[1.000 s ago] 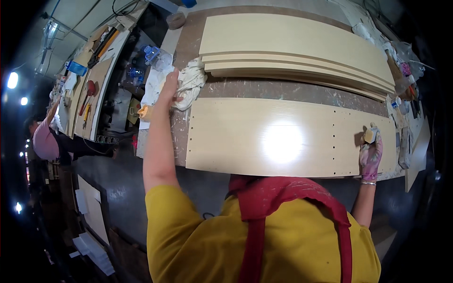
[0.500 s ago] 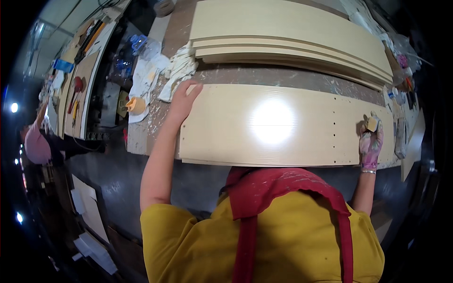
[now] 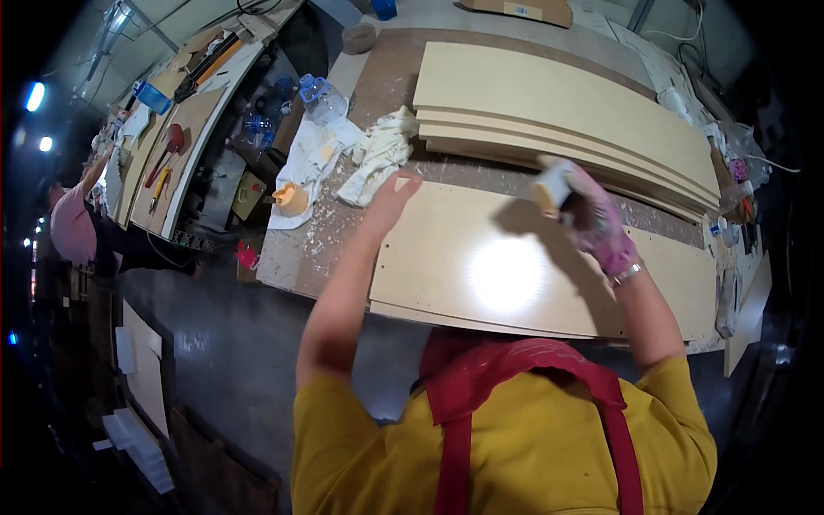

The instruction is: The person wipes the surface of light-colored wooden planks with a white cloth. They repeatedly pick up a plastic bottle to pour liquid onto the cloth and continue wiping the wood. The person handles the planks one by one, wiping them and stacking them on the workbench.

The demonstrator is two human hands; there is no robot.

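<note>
A long pale wooden panel (image 3: 429, 249) with small drilled holes lies on the worktable in front of me, with another board edge showing just under it. At its far left corner my bare left hand (image 3: 391, 206) is closed over the edge. My right hand (image 3: 596, 215), in a pink and white stained glove, is raised above the panel's far long edge, right of the middle. Its fingers are closed around a small pale block (image 3: 553, 184), tan on one face. A dark shadow of hand and block falls on the panel.
Behind the panel stands a stack of similar boards (image 3: 558, 94). To the left lie a crumpled white cloth (image 3: 382, 154), a cut orange-tan cup (image 3: 290, 200) and a clear bottle (image 3: 322, 101). Another person in pink (image 3: 73, 219) is at a side bench far left.
My right hand has lifted from the panel's right end and moved left and away from me with the block. My left hand stays at the panel's corner while the view has shifted.
</note>
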